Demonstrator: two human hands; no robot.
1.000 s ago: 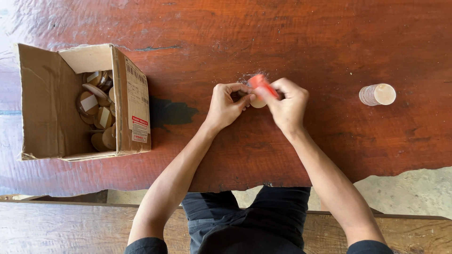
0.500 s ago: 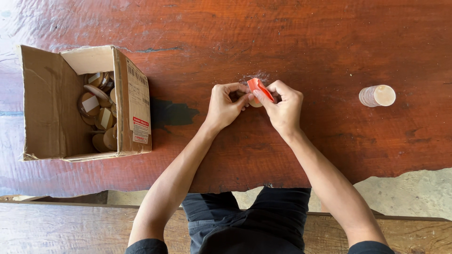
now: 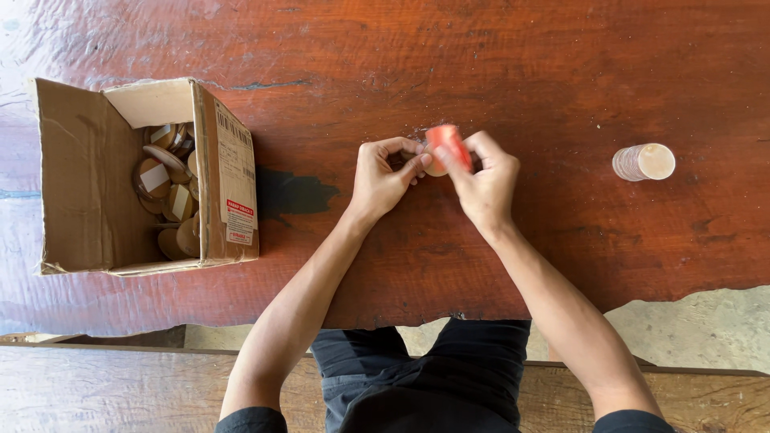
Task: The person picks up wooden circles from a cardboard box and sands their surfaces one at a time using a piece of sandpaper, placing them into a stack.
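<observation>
My left hand pinches a small round wooden disc over the middle of the dark red wooden table. My right hand holds a small red-orange tool against the top of that disc. Both hands meet at the disc, and most of the disc is hidden by my fingers. Fine pale dust lies on the table just behind my hands.
An open cardboard box at the left holds several round wooden discs with pale stickers. A short stack of pale discs lies on its side at the right. A wooden bench runs along the table's near edge.
My hands stay together at the disc. The red-orange tool has shifted slightly to the left over the disc and tilted more upright.
</observation>
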